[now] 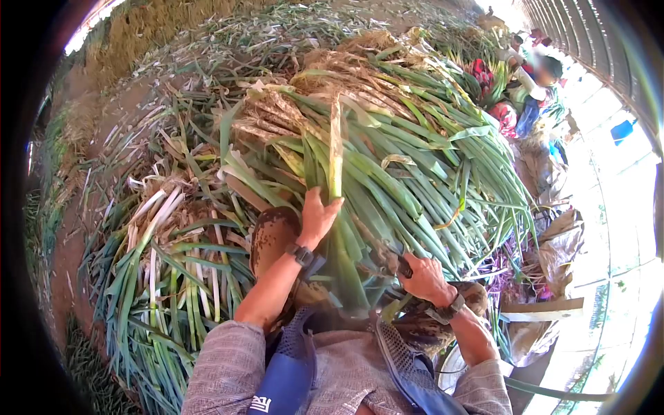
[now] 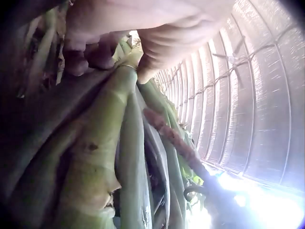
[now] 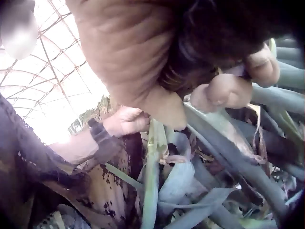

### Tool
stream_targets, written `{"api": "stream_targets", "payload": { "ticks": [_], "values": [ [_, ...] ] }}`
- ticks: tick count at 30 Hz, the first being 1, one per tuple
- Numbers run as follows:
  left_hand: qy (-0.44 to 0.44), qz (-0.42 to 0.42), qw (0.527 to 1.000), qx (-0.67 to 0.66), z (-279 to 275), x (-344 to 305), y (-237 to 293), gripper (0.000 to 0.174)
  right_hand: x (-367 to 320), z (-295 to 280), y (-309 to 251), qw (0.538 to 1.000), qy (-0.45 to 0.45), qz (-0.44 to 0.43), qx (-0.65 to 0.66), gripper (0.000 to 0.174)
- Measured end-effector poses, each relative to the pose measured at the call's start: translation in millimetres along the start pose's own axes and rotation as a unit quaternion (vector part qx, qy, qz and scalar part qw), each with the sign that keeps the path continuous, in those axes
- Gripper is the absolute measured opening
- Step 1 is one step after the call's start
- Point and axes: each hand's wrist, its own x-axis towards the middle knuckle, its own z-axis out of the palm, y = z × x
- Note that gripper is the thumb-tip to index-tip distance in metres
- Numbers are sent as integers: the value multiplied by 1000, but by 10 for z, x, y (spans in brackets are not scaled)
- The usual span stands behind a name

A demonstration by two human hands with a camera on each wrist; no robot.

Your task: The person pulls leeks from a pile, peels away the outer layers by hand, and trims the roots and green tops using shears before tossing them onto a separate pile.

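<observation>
My left hand grips a leek below its pale, dirt-streaked stalk. The roots point away from me, and the green leaves fan down toward my lap. In the left wrist view, the fingers and thumb close round the leek at the top. To the right, my right hand holds a tool by its dark handle. A narrow, rusty-brown length of the tool shows beside the leaves in the left wrist view. My right fingers curl round the handle in the right wrist view, with the left hand beyond.
A big heap of unpeeled leeks lies ahead, roots up and away. Leeks with cleaned white stalks lie at left. Leaf scraps cover the ground. Another person sits at the far right, near the greenhouse wall.
</observation>
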Motion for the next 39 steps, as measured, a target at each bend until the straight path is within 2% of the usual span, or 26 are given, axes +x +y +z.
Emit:
{"api": "stream_targets", "payload": {
  "ticks": [1, 2, 4, 6, 8, 12, 14, 18, 20, 21, 23, 24, 26, 28, 30, 32, 34, 36, 39],
  "values": [
    [-34, -104, 988, -105, -21, -46, 22, 51, 12, -1, 5, 1000, -12, 4, -6, 30],
    [-34, -104, 988, -105, -49, -86, 43, 51, 4, -1, -1, 1000, -13, 4, -6, 30],
    [28, -5, 1000, 5, -166, -171, 188, 46, -16, -12, -49, 1000, 3, -12, 4, 32],
    [-105, -144, 984, 27, -280, -297, 360, 41, 39, 5, -35, 1000, -10, -3, 8, 31],
    [-109, -121, 985, 56, -223, -352, 177, 41, 79, 13, -34, 1000, -23, 6, 12, 30],
    [-102, -94, 984, 111, -253, -352, 202, 40, 147, 10, 21, 999, -10, -31, 23, 35],
    [-94, -104, 990, 1, -226, -383, 132, 40, 203, -13, 34, 999, -38, -7, 15, 33],
    [-96, -120, 987, -56, -85, -400, -44, 40, 226, -82, -26, 998, -41, -40, 15, 34],
    [-79, -181, 968, -154, -19, -371, -166, 34, 264, -101, 2, 997, -28, -49, 47, 36],
    [-78, -177, 969, -154, -74, -355, -62, 34, 255, -182, -38, 997, -25, -42, 53, 35],
    [-113, -255, 878, -390, -226, -357, 225, 31, 215, -301, -29, 998, -10, -42, 53, 34],
    [-154, -241, 833, -474, -242, -294, 32, 34, 176, -356, -11, 998, 0, -40, 53, 33],
    [-227, -229, 770, -550, -506, -246, 472, 37, 112, -476, 12, 997, -4, -47, 63, 39],
    [-213, -191, 775, -563, -436, -125, 487, 36, 97, -558, 35, 996, 20, -76, 40, 40],
    [-169, -180, 845, -475, -262, 174, 180, 33, 158, -579, 51, 995, 26, -98, 16, 41],
    [-133, -194, 840, -488, -205, 407, 24, 32, 231, -592, 84, 992, 48, -111, -27, 39],
    [-131, -231, 786, -559, -324, 444, 372, 32, 335, -647, 135, 995, 32, -98, 7, 37],
    [-117, -198, 794, -563, -341, 543, 427, 34, 424, -630, 208, 988, 83, -126, -36, 36],
    [-90, -162, 815, -549, -407, 696, 544, 37, 519, -733, 119, 985, 96, -140, -28, 33]
  ]
}}
